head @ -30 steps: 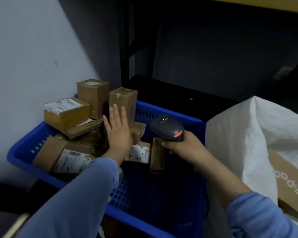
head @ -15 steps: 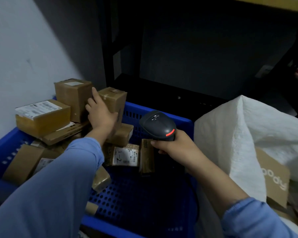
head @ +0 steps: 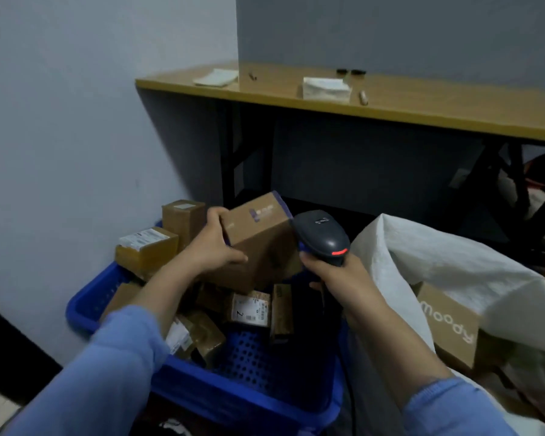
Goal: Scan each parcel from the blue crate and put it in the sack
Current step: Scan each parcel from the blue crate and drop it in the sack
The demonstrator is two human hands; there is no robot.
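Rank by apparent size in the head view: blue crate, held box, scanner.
Blue crate, largest; held box next; scanner smallest. Box and scanner sit about equally near, so that order seems safe.

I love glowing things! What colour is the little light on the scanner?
Red, a small strip on the dark scanner, seen in the head view.

Both arms reach forward, forearms bare. The left hand (head: 213, 250) grips a brown parcel (head: 260, 247) from its left side, thumb laid on the near face, fingers curled over the top edge, and holds it raised. The right hand (head: 334, 273) is wrapped round the handle of a dark scanner (head: 323, 234), whose head is just beside the parcel.
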